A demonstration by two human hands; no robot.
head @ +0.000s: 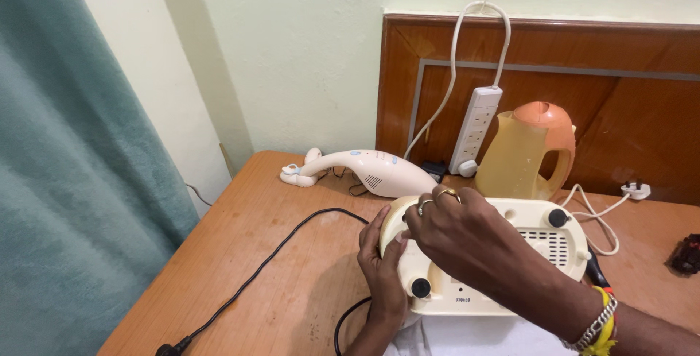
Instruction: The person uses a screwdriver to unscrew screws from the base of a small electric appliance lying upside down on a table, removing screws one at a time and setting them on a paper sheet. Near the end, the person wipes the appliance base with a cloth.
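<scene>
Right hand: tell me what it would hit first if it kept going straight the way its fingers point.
The right hand lies across the upturned cream appliance, fingers pointing up-left. Carried on, it would probably meet the white handheld vacuum first, though depth is hard to judge from this one view.

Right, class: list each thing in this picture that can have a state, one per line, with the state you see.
Cream plastic appliance: upside down, rubber feet up, held by both hands.
Left hand: pressed against its end.
Right hand: resting on top.
Orange plastic kettle: upright, lid shut.
White power strip: leaning against the wooden panel.
Black plug: unplugged, on the table.
White plug: unplugged.
</scene>
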